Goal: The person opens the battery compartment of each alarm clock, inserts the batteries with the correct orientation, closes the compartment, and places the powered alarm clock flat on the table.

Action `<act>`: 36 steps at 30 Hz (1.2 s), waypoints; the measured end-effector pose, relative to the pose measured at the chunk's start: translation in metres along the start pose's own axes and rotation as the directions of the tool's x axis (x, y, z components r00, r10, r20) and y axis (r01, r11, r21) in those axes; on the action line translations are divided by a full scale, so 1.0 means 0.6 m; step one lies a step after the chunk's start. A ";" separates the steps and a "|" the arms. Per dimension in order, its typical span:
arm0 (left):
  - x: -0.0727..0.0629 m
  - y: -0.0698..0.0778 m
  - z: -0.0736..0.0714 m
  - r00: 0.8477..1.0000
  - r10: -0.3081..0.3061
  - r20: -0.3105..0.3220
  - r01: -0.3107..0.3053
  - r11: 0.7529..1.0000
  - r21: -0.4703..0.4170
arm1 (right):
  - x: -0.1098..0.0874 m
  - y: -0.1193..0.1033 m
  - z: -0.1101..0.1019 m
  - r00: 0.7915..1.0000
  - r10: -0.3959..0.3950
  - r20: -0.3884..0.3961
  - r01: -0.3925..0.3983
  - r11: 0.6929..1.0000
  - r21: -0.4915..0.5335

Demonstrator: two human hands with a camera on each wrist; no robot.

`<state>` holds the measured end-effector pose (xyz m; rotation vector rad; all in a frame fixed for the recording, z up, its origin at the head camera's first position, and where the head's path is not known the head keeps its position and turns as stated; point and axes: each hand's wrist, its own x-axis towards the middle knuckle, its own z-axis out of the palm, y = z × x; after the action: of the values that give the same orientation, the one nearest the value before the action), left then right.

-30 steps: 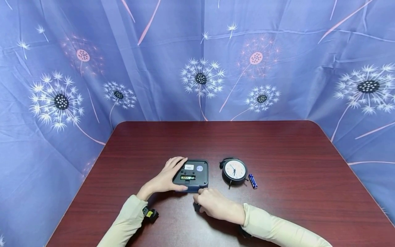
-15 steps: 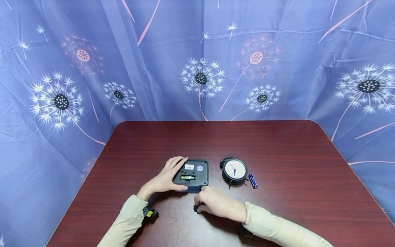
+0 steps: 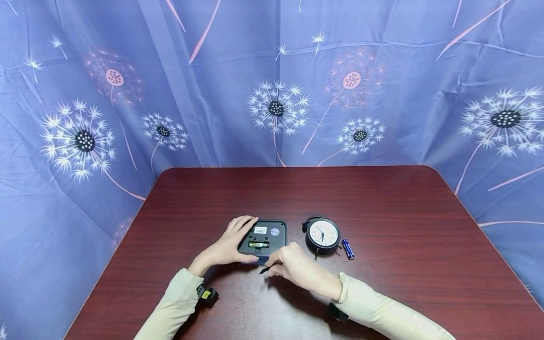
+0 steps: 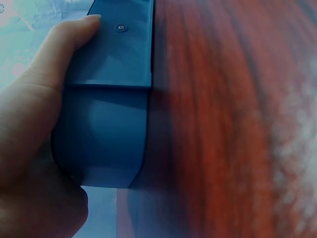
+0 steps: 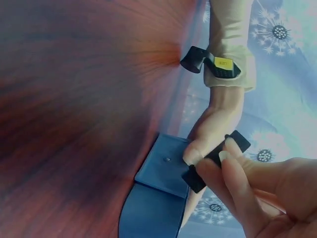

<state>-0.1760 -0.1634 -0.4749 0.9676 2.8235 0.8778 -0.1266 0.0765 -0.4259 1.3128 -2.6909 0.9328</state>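
Under my left hand (image 3: 229, 245) I grip the square clock (image 3: 265, 240); my right hand (image 3: 293, 269) pinches its battery cover (image 5: 215, 161), which next needs aligning over the open compartment.

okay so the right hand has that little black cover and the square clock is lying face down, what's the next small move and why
Probably carry the black cover up over the open battery slot and lower it into place. The right hand pinches it beside the square clock, a battery seems seated there already, and the left hand steadies the case.

two clocks (image 3: 263, 240), one battery (image 3: 347, 249), one cover (image 5: 216, 161)
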 end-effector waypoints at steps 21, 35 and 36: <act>-0.002 0.005 -0.005 1.000 -0.008 0.007 0.008 1.000 -0.008 | 0.030 -0.004 0.002 0.983 -0.011 -0.184 -0.030 0.974 -0.222; -0.001 -0.002 0.001 1.000 0.024 -0.013 -0.025 0.999 -0.023 | 0.062 -0.005 0.021 0.980 -0.096 -0.174 0.000 0.874 -0.485; -0.001 -0.002 0.001 1.000 0.023 -0.013 -0.023 0.999 -0.025 | 0.063 -0.004 0.023 0.979 -0.100 -0.175 0.000 0.869 -0.495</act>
<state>-0.1761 -0.1642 -0.4761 0.9968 2.8101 0.9231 -0.1462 0.0412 -0.4266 1.1034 -2.4859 0.3035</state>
